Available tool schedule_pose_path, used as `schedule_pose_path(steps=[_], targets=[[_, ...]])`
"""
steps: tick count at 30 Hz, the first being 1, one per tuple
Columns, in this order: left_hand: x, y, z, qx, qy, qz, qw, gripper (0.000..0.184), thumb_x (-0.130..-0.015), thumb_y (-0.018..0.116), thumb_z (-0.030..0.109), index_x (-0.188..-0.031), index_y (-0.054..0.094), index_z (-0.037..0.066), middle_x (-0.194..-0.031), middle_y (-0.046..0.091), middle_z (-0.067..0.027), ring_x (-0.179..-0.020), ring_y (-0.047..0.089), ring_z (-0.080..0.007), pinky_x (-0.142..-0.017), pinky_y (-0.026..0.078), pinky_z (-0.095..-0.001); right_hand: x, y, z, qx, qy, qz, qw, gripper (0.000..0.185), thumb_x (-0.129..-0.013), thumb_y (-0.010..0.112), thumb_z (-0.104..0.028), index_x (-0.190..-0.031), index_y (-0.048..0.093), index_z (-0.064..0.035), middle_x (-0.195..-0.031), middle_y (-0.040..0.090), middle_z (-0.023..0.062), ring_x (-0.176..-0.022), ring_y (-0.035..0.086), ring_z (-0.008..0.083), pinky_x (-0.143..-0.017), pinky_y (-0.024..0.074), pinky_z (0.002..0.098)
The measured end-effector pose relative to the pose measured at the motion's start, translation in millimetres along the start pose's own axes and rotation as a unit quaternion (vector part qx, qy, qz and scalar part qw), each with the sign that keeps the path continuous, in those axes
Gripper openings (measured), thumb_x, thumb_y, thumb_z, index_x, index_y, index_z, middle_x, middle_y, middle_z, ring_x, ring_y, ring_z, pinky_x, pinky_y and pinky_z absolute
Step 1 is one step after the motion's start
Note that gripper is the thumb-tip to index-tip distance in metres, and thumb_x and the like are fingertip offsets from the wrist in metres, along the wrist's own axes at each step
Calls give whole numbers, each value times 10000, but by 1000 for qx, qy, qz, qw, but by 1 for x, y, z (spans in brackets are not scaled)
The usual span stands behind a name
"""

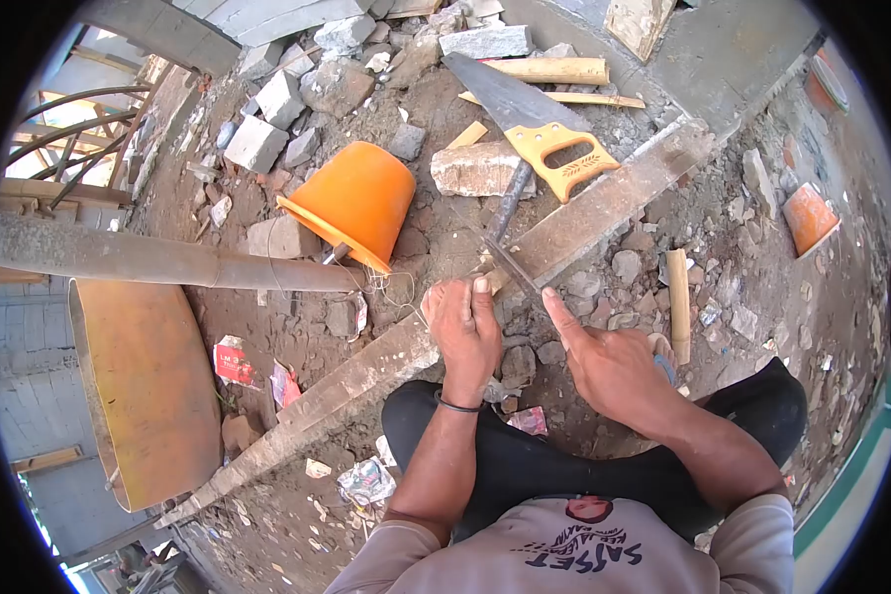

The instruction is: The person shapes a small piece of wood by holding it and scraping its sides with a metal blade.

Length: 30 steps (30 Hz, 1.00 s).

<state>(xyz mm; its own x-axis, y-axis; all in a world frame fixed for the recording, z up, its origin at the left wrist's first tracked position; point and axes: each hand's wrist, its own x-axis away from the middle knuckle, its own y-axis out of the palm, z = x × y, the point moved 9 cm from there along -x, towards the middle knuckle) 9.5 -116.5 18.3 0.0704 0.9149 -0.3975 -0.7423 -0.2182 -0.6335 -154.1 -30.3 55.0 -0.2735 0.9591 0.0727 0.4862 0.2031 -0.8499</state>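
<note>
in the head view, the right hand [609, 371] is closed around the near end of a narrow dark tool [517, 269], its index finger laid straight along the top. the tool is slim and straight, a dull brownish grey, and it slants away from the hand over a long wooden plank [604, 208], its far end close to a dark rod [512, 201]. (the near end is hidden in the grip, so i cannot tell what sort of handle it has.) the left hand [462, 325], with a dark band [457, 405] at the wrist, is set at the plank with its fingers curled in and its thumb on top; a bit of pale wood [494, 281] shows just beside the thumb, though whether it is pinched i cannot tell. the plank runs diagonally in front of the person, worn, brownish and smeared with pale dirt. beyond it lies a handsaw [554, 139] with a grey blade and a yellow-orange handle, near a rough block [477, 170]. an orange bucket [358, 203] is on the ground past the left hand, and a short pale stick [679, 307] lies off to the right.
</note>
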Motion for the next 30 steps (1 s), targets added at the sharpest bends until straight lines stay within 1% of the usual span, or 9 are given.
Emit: schedule_pose_path(steps=[2, 4, 7, 11, 13, 18, 20, 27, 30], targets=[[7, -2, -4, -3, -3, -20, 1000, 171, -1028, 636, 146, -888, 638, 48, -789, 569, -114, -798, 538, -315, -844, 407, -437, 1, -1, -5, -44, 8, 13, 999, 808, -917, 617, -34, -1644, 267, -10, -780, 702, 175, -606, 683, 341, -554, 525, 464], [7, -1, -4, -2, -9, -18, 1000, 167, -1027, 637, 145, -891, 642, 49, -791, 571, -115, -796, 537, -313, -844, 407, -436, 2, -37, -13, -63, -33, 201, 977, 812, -910, 626, -33, -1639, 271, -1, -781, 706, 172, -605, 683, 333, -550, 523, 459], [7, -3, -4, -2, -3, -7, 1000, 161, -1027, 639, 144, -895, 647, 53, -789, 572, -112, -792, 535, -308, -844, 407, -432, -2, 11, 2, 23, 18, -39, 999, 825, -900, 647, -23, -1638, 277, -2, -776, 702, 165, -597, 678, 316, -545, 520, 439], [6, -3, -1, 10, -8, -15, 1000, 159, -1026, 642, 146, -898, 652, 53, -782, 572, -105, -789, 534, -301, -845, 409, -428, -4, -10, -4, -22, 14, 31, 999, 822, -894, 654, -18, -1633, 292, -2, -774, 700, 162, -589, 672, 306, -541, 517, 431], [11, -3, -5, 3, -7, -17, 1000, 162, -1027, 643, 148, -898, 653, 51, -780, 572, -102, -791, 537, -299, -844, 412, -430, 2, -38, -10, -55, -47, 225, 972, 822, -892, 659, -15, -1632, 302, -5, -773, 700, 152, -582, 667, 301, -541, 519, 427], [5, -1, -3, 2, 3, -7, 1000, 180, -1031, 638, 157, -888, 646, 48, -774, 561, -112, -792, 539, -308, -841, 414, -439, -11, -7, 1, 16, -10, -2, 1000, 806, -891, 670, -23, -1622, 330, -8, -695, 674, 128, -578, 664, 296, -554, 516, 432], [11, -2, -5, 0, -10, -17, 1000, 183, -1031, 638, 159, -886, 645, 47, -775, 560, -117, -794, 540, -315, -840, 414, -443, -7, -41, -7, -65, 2, 177, 982, 786, -890, 672, -61, -1608, 357, -3, -678, 673, 125, -588, 672, 312, -592, 517, 465], [7, -1, -6, -6, -6, -11, 1000, 187, -1032, 636, 167, -887, 648, 49, -780, 566, -121, -801, 544, -329, -838, 416, -447, -8, -11, -4, -8, -22, 27, 999, 728, -940, 633, -50, -1608, 350, -2, -733, 680, 201, -600, 658, 361, -562, 503, 463], [5, -4, -2, 4, -13, -12, 1000, 189, -1033, 636, 171, -888, 650, 51, -775, 563, -120, -801, 545, -327, -836, 414, -444, -1, -43, -7, -69, -2, 202, 977, 723, -945, 630, -56, -1610, 349, -5, -744, 688, 203, -613, 663, 365, -585, 515, 478]])
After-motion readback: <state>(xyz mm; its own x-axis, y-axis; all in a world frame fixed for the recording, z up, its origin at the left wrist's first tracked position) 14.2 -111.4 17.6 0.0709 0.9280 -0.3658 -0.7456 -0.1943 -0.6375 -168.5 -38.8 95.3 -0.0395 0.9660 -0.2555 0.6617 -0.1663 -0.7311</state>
